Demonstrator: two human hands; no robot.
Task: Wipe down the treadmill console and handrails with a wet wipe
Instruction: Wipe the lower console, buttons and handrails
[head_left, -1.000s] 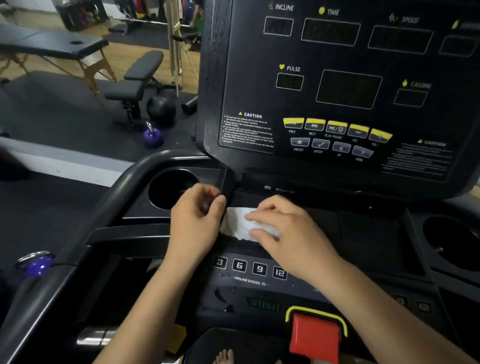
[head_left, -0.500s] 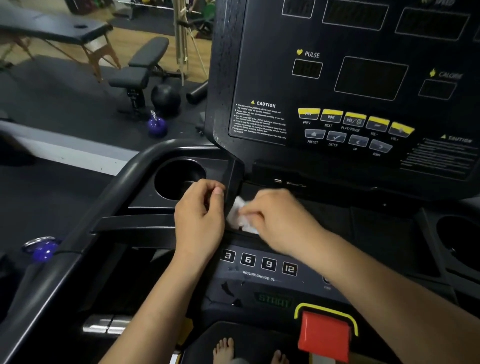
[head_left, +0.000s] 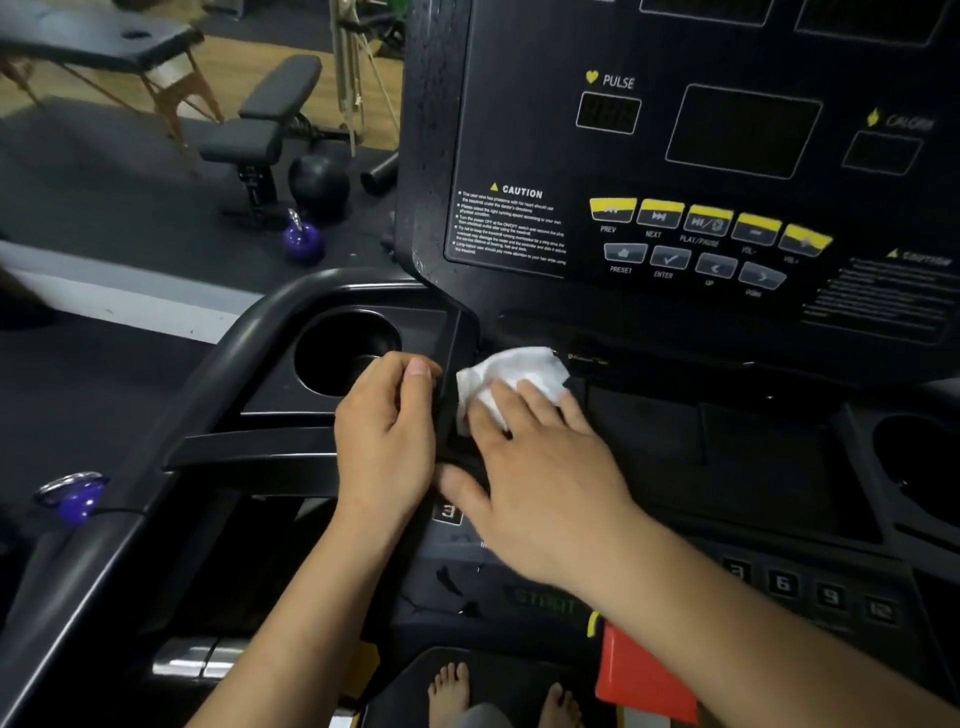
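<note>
Head view, wet wipe (head_left: 511, 371): white, crumpled fabric, lying on matte black console shelf (head_left: 727, 441) just right of round cup holder (head_left: 332, 338).
Right hand (head_left: 545, 483): straight fingers press flat on wipe; no curl.
Left hand (head_left: 387, 431): between cup holder and wipe; fingers curled, thumb at glossy strut (head_left: 451, 358); grasp cannot be determined.
Handrail (head_left: 234, 353): smooth rounded black bar, curving left of cup holder.

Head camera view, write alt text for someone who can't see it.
A right hand presses a white wipe onto a treadmill console, just under the display panel. The left hand rests beside it, next to a round cup holder.
</note>
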